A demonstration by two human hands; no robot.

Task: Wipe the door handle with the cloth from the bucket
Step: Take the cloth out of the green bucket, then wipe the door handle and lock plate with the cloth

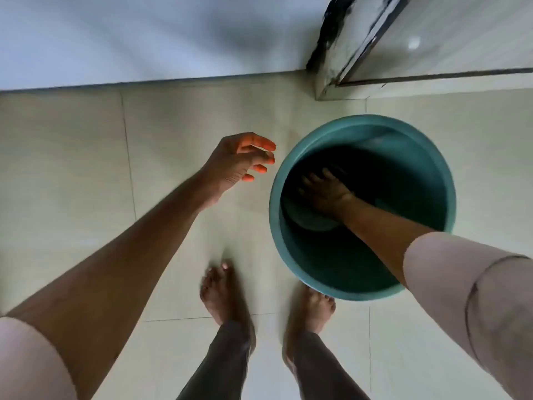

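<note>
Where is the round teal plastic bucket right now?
In the head view, the round teal plastic bucket stands on the tiled floor right of centre, just ahead of the bare feet, with the right hand reaching inside it.

Pale tiled floor [72,168], white wall [144,33]

The bucket [450,180] mouth is wide, but the right hand [326,192] and forearm fill its near right side; its far side is open. Left of it, bare floor [72,168] lies open under the left hand [233,163]; door frame [340,53] blocks beyond
</note>
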